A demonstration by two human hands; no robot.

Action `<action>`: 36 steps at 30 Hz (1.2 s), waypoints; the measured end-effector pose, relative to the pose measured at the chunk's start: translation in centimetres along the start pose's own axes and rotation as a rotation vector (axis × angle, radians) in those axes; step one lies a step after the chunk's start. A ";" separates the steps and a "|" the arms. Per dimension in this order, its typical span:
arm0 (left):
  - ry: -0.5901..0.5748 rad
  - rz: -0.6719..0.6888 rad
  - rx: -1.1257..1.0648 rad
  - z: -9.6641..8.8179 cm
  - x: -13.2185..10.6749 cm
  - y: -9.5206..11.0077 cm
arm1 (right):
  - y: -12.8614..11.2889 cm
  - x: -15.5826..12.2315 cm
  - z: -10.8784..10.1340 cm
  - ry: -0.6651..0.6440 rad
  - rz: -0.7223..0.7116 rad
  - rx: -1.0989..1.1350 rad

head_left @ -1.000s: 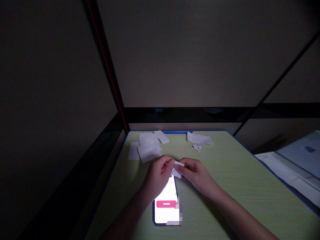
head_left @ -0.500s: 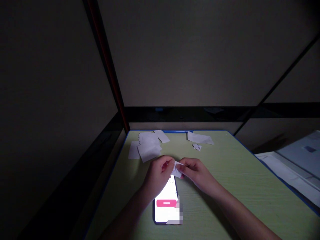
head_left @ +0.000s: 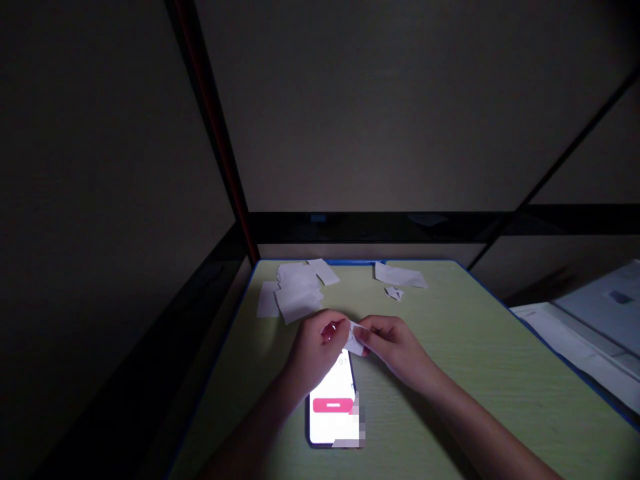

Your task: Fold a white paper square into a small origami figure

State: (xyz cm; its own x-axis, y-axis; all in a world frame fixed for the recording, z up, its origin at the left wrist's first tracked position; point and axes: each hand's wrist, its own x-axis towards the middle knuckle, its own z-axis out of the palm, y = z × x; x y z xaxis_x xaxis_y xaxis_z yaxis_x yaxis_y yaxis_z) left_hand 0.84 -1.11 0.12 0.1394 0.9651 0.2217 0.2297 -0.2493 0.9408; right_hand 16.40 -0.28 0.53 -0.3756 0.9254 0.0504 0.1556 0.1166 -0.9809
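Observation:
A small piece of white paper (head_left: 355, 343), which looks folded, is held between my two hands just above the top end of a lit phone (head_left: 327, 427). My left hand (head_left: 320, 347) pinches its left side with thumb and fingertips. The right side is gripped by my right hand (head_left: 395, 343), thumb on top. My left hand covers part of the phone's bright screen, where a pink bar and the digits 07 show. Beyond my hands lies a small folded scrap of paper (head_left: 395, 293).
Several white paper sheets (head_left: 297, 303) overlap at the table's far left. A longer paper strip (head_left: 400, 275) rests at the far right. The pale green table (head_left: 490, 360) has a blue edge and stands near a dark wall. Large pale flat objects (head_left: 600, 333) lie beyond its right edge.
The digits on the phone have gone from 06 to 07. Both hands and the paper between them have hardly moved.

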 end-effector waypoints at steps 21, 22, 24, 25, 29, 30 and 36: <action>-0.006 -0.031 -0.088 0.1 0.1 0.0 | -0.6 -0.1 0.3 -0.017 -0.013 -0.018; -0.001 -0.025 -0.076 0.1 0.1 0.0 | -0.6 -0.1 0.3 -0.017 -0.014 -0.021; 0.004 -0.015 -0.053 0.1 0.1 0.1 | -0.6 -0.2 0.3 -0.014 -0.013 -0.025; 0.003 -0.015 -0.049 0.0 0.2 0.2 | -0.6 -0.2 0.3 -0.013 -0.012 -0.026; 0.000 -0.042 -0.064 -0.1 0.2 0.5 | -0.7 -0.2 0.4 -0.004 -0.005 -0.027; 0.001 -0.055 -0.073 -0.1 0.2 0.6 | -0.7 -0.2 0.4 -0.004 -0.004 -0.021; -0.022 -0.131 -0.172 0.0 0.2 0.8 | -0.6 -0.3 0.4 -0.007 -0.012 -0.009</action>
State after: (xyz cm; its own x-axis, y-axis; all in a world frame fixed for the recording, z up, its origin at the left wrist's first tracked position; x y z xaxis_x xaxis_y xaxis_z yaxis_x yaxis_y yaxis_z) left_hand 1.03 -1.16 0.95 0.1407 0.9859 0.0909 0.0794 -0.1027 0.9915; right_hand 16.08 -0.77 1.03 -0.3837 0.9215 0.0604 0.1597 0.1307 -0.9785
